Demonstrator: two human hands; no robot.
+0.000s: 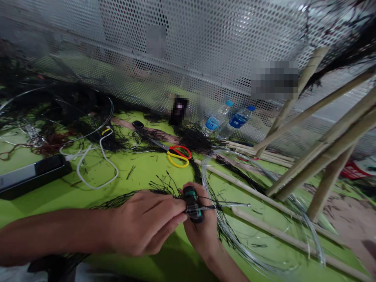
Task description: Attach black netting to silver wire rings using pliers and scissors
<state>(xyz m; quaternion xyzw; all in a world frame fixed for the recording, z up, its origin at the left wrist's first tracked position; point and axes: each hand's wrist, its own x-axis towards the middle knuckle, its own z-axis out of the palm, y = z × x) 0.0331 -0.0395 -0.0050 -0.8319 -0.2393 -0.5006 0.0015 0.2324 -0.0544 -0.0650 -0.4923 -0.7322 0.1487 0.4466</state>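
Near the lower middle, my right hand (202, 227) is wrapped round a small black and green tool (192, 203). Beside it on the left, my left hand (152, 221) is closed, its fingertips pinching dark strands at the tool's side. A thin pale rod (235, 204) sticks out to the right of the tool. Black netting (117, 199) runs behind my left hand and wrist. Scissors with red and yellow handles (179, 156) lie on the green table (141, 168) above my hands.
A coil of clear line (232, 239) and wooden sticks (264, 227) lie at the right. Two bottles (216, 119) stand by the perforated metal panel (205, 39). At the left are a black power strip (35, 172), a white cable (117, 172) and dark fibre heaps.
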